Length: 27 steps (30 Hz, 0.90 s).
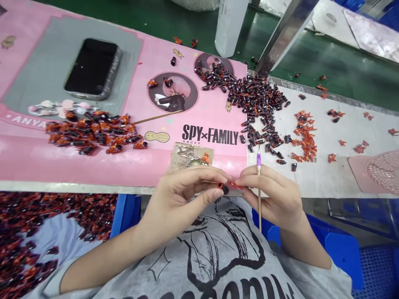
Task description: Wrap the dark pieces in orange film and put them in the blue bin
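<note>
Between thumb and fingers, my left hand (183, 195) pinches a small black-and-orange plastic piece (223, 188). My right hand (274, 193) is closed on a small orange flame-shaped piece (236, 185), close beside the black one; whether the two touch I cannot tell. A thin wooden stick with a purple band (259, 182) also sits among the right fingers, pointing up. Just beyond my hands lies a glue-smeared card (181, 157) with one orange piece on it. Several black pieces (258, 97) are heaped ahead, with loose orange pieces (305, 139) to their right.
Joined black-and-orange pieces (96, 131) form a pile at left, near a second stick (158, 116). A phone (93, 66) and a beaded bracelet (62, 107) lie on the pink mat (215, 112). A metal post (283, 37) rises behind. Below left is a bin of finished-looking pieces (93, 211).
</note>
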Motion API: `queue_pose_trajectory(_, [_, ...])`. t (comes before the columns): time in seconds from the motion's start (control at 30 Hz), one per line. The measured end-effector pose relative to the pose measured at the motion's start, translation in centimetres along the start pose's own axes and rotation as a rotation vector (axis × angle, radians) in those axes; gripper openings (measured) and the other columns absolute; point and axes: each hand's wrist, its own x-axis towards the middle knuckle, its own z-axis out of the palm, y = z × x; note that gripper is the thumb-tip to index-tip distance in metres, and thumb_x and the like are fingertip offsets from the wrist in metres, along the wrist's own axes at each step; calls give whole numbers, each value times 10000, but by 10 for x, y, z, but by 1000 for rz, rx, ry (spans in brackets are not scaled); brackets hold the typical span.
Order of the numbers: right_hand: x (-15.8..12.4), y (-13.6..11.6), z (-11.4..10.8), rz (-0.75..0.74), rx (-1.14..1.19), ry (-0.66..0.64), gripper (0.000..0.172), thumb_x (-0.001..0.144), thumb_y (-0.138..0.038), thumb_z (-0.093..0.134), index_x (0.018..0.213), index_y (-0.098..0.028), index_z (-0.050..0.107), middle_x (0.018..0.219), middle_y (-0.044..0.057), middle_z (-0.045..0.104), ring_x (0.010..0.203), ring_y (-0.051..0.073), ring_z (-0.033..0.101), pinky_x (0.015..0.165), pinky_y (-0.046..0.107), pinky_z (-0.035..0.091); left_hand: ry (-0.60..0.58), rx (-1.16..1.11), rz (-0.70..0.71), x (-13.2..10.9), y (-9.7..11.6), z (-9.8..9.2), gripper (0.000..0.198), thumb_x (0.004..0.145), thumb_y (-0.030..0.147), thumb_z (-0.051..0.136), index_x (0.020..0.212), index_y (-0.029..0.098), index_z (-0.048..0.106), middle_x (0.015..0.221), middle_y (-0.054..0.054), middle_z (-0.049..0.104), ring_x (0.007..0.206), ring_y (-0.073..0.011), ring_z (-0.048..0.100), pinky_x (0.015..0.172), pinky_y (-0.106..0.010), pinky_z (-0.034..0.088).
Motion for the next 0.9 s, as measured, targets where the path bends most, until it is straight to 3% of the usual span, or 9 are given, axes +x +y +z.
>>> queue_pose_trajectory(0.17, [5, 4, 29, 70, 90, 256, 171, 917, -128, 657, 1048, -221, 718, 976, 65, 755, 904, 184, 733, 781, 330, 635, 57, -97, -55, 0, -7, -3, 172, 754, 95, 794, 826, 250, 814, 840, -8, 809, 797, -155, 764, 752, -215, 636])
queue_pose_trajectory(0.27, [5, 7, 45, 82, 174, 343, 147, 937, -176, 664, 1057, -234, 727, 1004, 71, 765, 915, 189, 743, 780, 339, 641, 105, -170, -72, 1, -13, -5, 150, 742, 129, 827, 818, 258, 810, 806, 10, 801, 740, -132, 751, 708, -190, 628])
queue_pose_trajectory(0.57, [5, 1, 55, 179, 406, 393, 161, 884, -179, 724, 1035, -223, 690, 973, 65, 727, 903, 187, 702, 768, 360, 616, 153, -183, -11, 0, -18, -4, 89, 757, 242, 860, 821, 275, 806, 847, 2, 784, 796, -146, 738, 760, -232, 627])
queue_pose_trajectory(0.7, [6, -6, 54, 212, 420, 376, 179, 860, -167, 741, 1016, -215, 666, 951, 47, 692, 879, 162, 670, 743, 314, 592, 210, -132, 76, -1, -17, -2, 82, 771, 249, 852, 834, 275, 806, 858, -6, 763, 816, -151, 735, 761, -233, 626])
queue_pose_trajectory(0.9, [13, -12, 51, 158, 354, 325, 162, 884, -181, 727, 1032, -217, 673, 940, 34, 714, 805, 145, 650, 710, 292, 582, 176, -49, 219, -1, -18, -2, 138, 825, 145, 783, 913, 251, 793, 882, -9, 752, 814, -131, 737, 742, -202, 617])
